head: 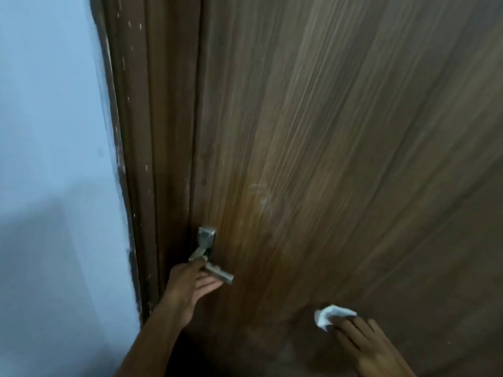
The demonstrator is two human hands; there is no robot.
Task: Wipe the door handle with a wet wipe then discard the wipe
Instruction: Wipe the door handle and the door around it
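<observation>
Head view: the left hand [190, 285] reaches up to the silver metal lever door handle [211, 263] on the dark brown wood-grain door [326, 159], thumb laid over the lever and fingers spread loosely under it, not clenched. The handle's plate sits close to the brown door frame [147, 159], beside a pale blue wall [49, 131]. Well apart, low on the right, the right hand [364, 341] holds a crumpled white wet wipe [329, 317] under its extended fingers; the wipe is away from the handle
</observation>
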